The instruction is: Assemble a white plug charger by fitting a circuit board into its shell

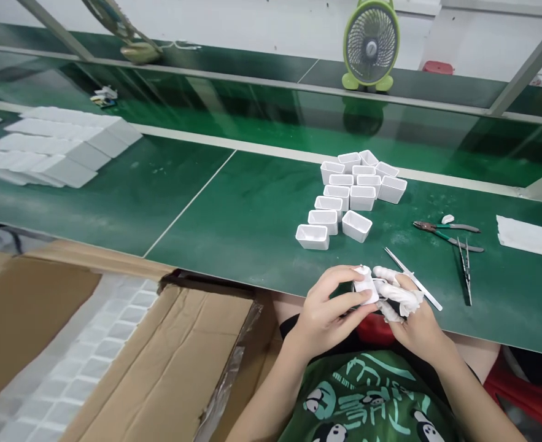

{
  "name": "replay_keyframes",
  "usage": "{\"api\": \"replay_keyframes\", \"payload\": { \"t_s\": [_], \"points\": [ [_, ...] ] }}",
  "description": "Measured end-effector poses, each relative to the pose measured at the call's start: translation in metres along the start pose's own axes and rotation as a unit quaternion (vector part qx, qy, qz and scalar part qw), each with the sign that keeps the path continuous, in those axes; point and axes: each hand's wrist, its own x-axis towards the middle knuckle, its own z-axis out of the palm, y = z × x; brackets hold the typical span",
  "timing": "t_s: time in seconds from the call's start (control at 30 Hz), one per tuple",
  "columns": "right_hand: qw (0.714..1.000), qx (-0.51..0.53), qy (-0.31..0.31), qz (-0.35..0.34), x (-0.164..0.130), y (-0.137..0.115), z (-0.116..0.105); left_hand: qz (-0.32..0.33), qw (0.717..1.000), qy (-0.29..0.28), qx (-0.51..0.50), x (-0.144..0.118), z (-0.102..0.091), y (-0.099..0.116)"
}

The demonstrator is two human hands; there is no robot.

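My left hand (323,310) grips a small white plastic piece (366,287) between thumb and fingers, just over the front edge of the table. My right hand (415,319) meets it from the right. White wrapping (402,299) covers several of its fingers, which are curled in. A thin line and something dark show between the hands, but what the right fingers hold is hidden. Close behind the right hand lies a slim white stick-like tool (418,282). Several open white plastic cups (312,237) stand grouped beyond my hands.
Pliers with green and grey handles (455,233), metal tweezers (466,273) and a folded white cloth (530,237) lie to the right. Stacked white boxes (63,147) sit far left. An open cardboard carton (160,356) stands below the table edge. A green fan (371,46) is on the shelf.
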Motion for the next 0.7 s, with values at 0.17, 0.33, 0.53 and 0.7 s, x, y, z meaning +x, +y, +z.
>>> {"api": "replay_keyframes", "payload": {
  "t_s": [0.17,0.33,0.53,0.7],
  "points": [
    [0.999,-0.008,-0.028,-0.019,0.001,0.003,-0.003,-0.001,0.999,-0.021,0.049,-0.002,-0.002,0.006],
    [0.998,-0.019,-0.05,-0.03,0.004,0.005,-0.009,-0.051,0.996,-0.048,0.059,-0.001,-0.004,0.007],
    [0.99,-0.053,-0.099,-0.085,0.019,0.0,-0.022,-0.1,0.993,-0.07,0.006,0.001,-0.002,0.004],
    [0.985,-0.059,-0.108,-0.122,0.025,-0.003,-0.029,-0.105,0.993,0.018,-0.057,-0.009,-0.004,0.0]
  ]
}}
